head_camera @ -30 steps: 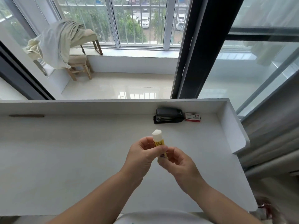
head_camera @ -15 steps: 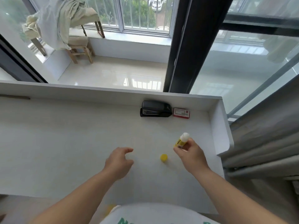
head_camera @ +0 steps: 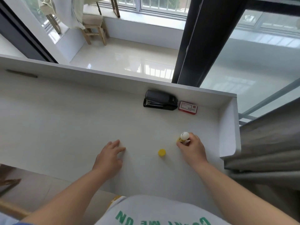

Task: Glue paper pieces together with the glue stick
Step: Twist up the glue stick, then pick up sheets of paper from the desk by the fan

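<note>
**Glue stick uncapped, no paper in sight**

The left hand (head_camera: pixel 108 157) rests spread on the white tabletop (head_camera: pixel 56 127), holding nothing. The yellow cap (head_camera: pixel 161 152) lies between both hands. The right hand (head_camera: pixel 192 147) pinches the glue stick (head_camera: pixel 184 137), its white tip poking above that grip. Risk: exposed glue could smear the tabletop.

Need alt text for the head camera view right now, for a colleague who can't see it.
The right hand grips an uncapped glue stick above a white desk, its yellow cap lying beside it. The left hand rests open on the desk; a black stapler and staple box sit at the back.
</note>
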